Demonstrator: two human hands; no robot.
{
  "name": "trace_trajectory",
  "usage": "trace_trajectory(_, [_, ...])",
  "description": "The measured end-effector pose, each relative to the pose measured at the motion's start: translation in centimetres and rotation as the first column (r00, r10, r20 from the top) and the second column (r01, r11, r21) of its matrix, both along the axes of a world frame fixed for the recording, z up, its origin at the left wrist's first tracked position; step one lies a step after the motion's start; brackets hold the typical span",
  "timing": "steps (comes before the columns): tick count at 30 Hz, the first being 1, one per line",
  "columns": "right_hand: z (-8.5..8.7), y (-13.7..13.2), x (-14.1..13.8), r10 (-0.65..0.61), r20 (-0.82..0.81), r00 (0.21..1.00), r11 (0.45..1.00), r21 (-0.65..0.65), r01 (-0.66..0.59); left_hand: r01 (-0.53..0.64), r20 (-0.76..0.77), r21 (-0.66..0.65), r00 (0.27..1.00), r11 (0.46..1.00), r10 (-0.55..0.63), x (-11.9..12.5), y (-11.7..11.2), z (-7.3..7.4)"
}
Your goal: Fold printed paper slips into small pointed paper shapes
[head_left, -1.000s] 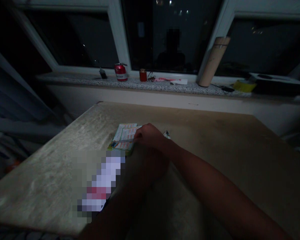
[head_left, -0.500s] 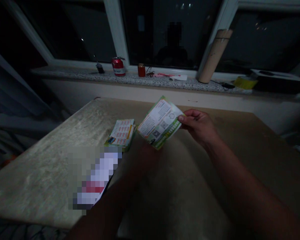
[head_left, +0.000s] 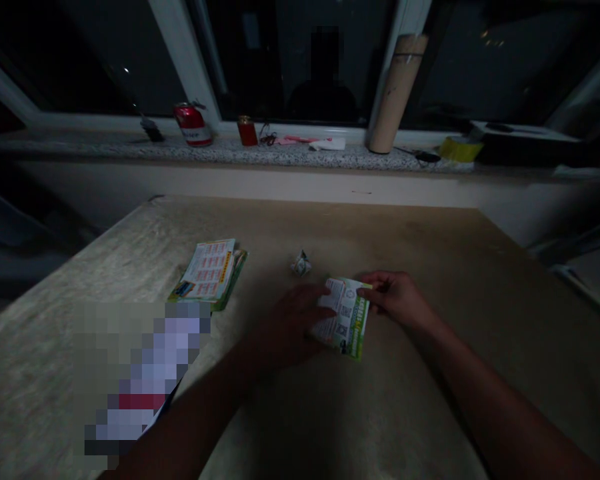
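Observation:
A green and white printed leaflet (head_left: 354,327), with small text and QR codes, is held low over the table between both hands. My right hand (head_left: 397,297) pinches its upper right corner between thumb and fingers. On the leaflet's left side, the fingers of my left hand (head_left: 285,323) overlap its printed face and seem to grip that edge; shadow hides part of them. Just beyond the hands lies a small crumpled or folded paper piece (head_left: 301,264). To the left is a stack of similar leaflets (head_left: 207,270), the top one showing a calendar grid.
A blurred-out pale rectangular object (head_left: 155,373) lies on the table (head_left: 430,247) by my left forearm. Along the granite windowsill (head_left: 145,152) stand a red can (head_left: 193,125), an orange jar (head_left: 247,131), a tall cardboard tube (head_left: 399,93) and a yellow item (head_left: 460,149).
The leaflet has come lower and nearer, now turned more upright. My left hand has moved from beneath it to its left side. The small paper piece has come into sight.

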State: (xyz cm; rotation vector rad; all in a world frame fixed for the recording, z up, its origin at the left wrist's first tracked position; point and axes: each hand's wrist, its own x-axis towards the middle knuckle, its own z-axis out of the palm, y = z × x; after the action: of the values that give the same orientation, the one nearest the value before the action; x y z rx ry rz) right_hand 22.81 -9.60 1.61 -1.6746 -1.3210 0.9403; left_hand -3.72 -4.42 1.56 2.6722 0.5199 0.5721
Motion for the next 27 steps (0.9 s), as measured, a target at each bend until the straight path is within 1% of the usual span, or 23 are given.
trace_trajectory(1, [-0.2, -0.1, 0.0, 0.016, 0.120, 0.993, 0.997, 0.069, -0.025, 0.016, -0.030, 0.008, 0.999, 1.000, -0.016, 0.0, -0.2, 0.0])
trace_trajectory(3, [0.0, -0.6, 0.0, 0.028, 0.345, 0.938, 0.977, 0.188, -0.098, 0.032, -0.079, 0.016, 0.996, 0.999, -0.031, 0.2, -0.5, 0.0])
trace_trajectory(4, [0.4, -0.9, 0.0, 0.022, 0.401, 0.916, 0.962, 0.242, -0.128, 0.037, -0.099, 0.020, 0.994, 0.999, -0.034, 0.3, -0.6, 0.0])
trace_trajectory(6, [1.7, -1.7, -0.1, 0.027, 0.430, 0.902, 0.935, 0.309, -0.175, 0.042, -0.119, 0.035, 0.992, 0.998, -0.038, 0.6, -0.9, 0.0])
trace_trajectory(7, [2.5, -2.2, -0.2, 0.060, 0.430, 0.901, 0.927, 0.311, -0.211, 0.045, -0.121, 0.047, 0.992, 0.998, -0.039, 0.7, -1.0, 0.0])
trace_trajectory(8, [3.3, -2.6, -0.3, 0.121, 0.423, 0.898, 0.922, 0.286, -0.260, 0.050, -0.120, 0.060, 0.992, 0.997, -0.043, 0.9, -1.1, 0.0])
trace_trajectory(9, [4.0, -3.1, -0.4, 0.214, 0.404, 0.889, 0.907, 0.254, -0.335, 0.052, -0.120, 0.073, 0.992, 0.996, -0.043, 1.0, -1.2, 0.0])
trace_trajectory(10, [4.6, -3.5, -0.5, 0.338, 0.378, 0.862, 0.883, 0.189, -0.429, 0.050, -0.117, 0.082, 0.992, 0.995, -0.040, 1.1, -1.3, 0.0])
trace_trajectory(11, [5.0, -3.9, -0.7, 0.428, 0.345, 0.835, 0.859, 0.134, -0.495, 0.042, -0.114, 0.081, 0.993, 0.996, -0.033, 1.3, -1.4, 0.0])
trace_trajectory(13, [5.1, -4.3, -0.9, 0.526, 0.292, 0.799, 0.823, 0.064, -0.565, 0.015, -0.109, 0.050, 0.994, 0.999, -0.010, 1.4, -1.6, 0.1])
trace_trajectory(15, [4.5, -4.5, -1.1, 0.542, 0.239, 0.806, 0.821, 0.055, -0.568, -0.019, -0.101, -0.013, 0.995, 1.000, 0.017, 1.5, -1.8, 0.2])
trace_trajectory(17, [3.6, -4.5, -1.2, 0.462, 0.183, 0.868, 0.874, 0.073, -0.480, -0.072, -0.086, -0.079, 0.994, 0.994, 0.066, 1.5, -1.9, 0.3])
trace_trajectory(18, [3.1, -4.5, -1.2, 0.413, 0.172, 0.894, 0.900, 0.076, -0.430, -0.113, -0.079, -0.107, 0.991, 0.988, 0.105, 1.5, -2.0, 0.3])
trace_trajectory(20, [2.4, -4.5, -1.1, 0.342, 0.168, 0.925, 0.931, 0.073, -0.357, -0.218, -0.079, -0.154, 0.975, 0.964, 0.208, 1.4, -2.0, 0.2])
trace_trajectory(21, [2.1, -4.6, -1.1, 0.323, 0.169, 0.931, 0.939, 0.068, -0.338, -0.268, -0.087, -0.177, 0.963, 0.947, 0.256, 1.4, -2.1, 0.1])
trace_trajectory(23, [1.8, -4.8, -1.0, 0.304, 0.166, 0.938, 0.947, 0.055, -0.317, -0.326, -0.104, -0.220, 0.945, 0.919, 0.310, 1.4, -2.2, 0.0])
trace_trajectory(27, [1.1, -5.2, -0.9, 0.253, 0.199, 0.947, 0.963, 0.041, -0.266, -0.364, -0.109, -0.311, 0.931, 0.878, 0.347, 1.6, -2.6, 0.2])
